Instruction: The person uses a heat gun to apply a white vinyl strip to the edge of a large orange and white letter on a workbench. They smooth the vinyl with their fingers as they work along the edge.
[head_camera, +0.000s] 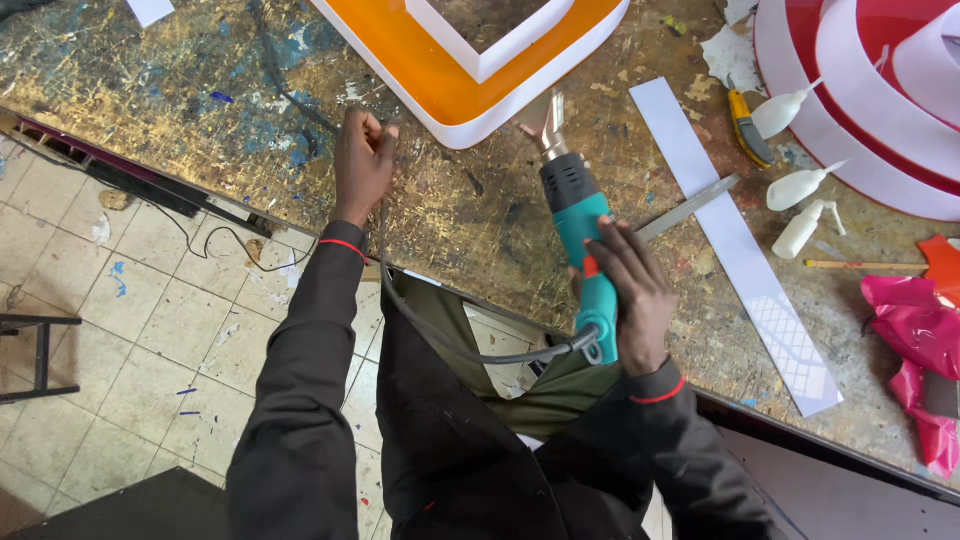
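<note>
Head view is showing a person leaning over a scuffed, paint-flecked wooden workbench (150, 90). Their right hand (630, 295) is wrapping closed around the handle of a teal and black plastic heat gun (578, 225), whose metal nozzle is pointing at the white edge of a large orange sign letter with white plastic walls (470, 80) at the far side. Their left hand (362, 160) is clenching into a fist around the heat gun's grey rubber power cable (440, 335), which is looping off the near edge. Right of the gun, a long white plastic strip (735, 245) is lying beside three white squeeze bottles (795, 185).
</note>
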